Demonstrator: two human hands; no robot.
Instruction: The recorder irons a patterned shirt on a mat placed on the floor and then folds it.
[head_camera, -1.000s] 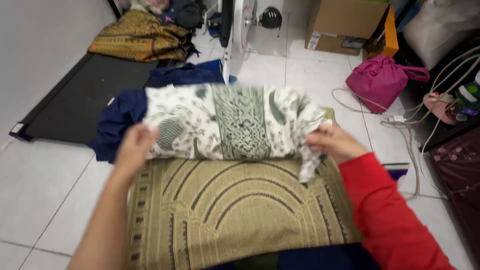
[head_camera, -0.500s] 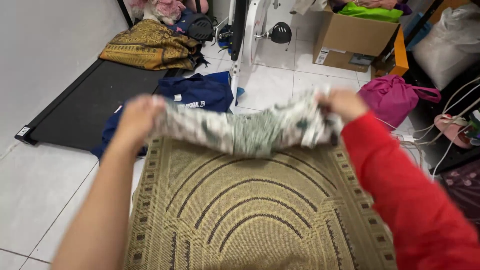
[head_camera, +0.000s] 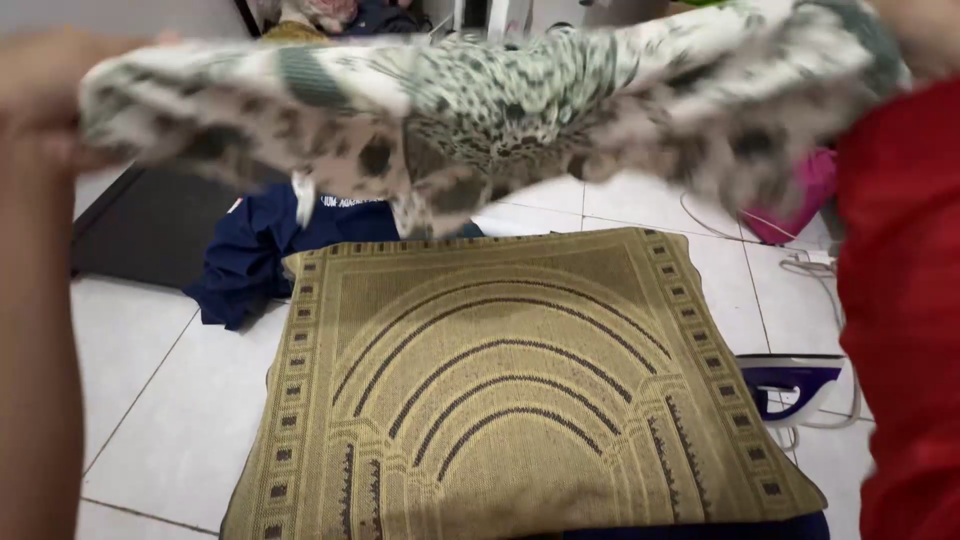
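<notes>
I hold a white cloth with a green leaf and animal print (head_camera: 480, 120) stretched out high in front of the camera, blurred. My left hand (head_camera: 45, 95) grips its left end at the top left. My right hand (head_camera: 925, 35), above a red sleeve, grips the right end at the top right corner and is mostly cut off. Below the cloth a tan woven mat with dark arch patterns (head_camera: 500, 390) lies flat on the white tiled floor.
A dark blue garment (head_camera: 270, 250) lies crumpled behind the mat. A black mat (head_camera: 150, 230) is at the left by the wall. A purple and white iron (head_camera: 795, 385) with its cord sits right of the tan mat; a pink bag (head_camera: 800, 205) shows behind the cloth.
Both hands have lifted the printed cloth off the tan mat, up and toward the camera, spreading it wide. The tan mat is now fully uncovered.
</notes>
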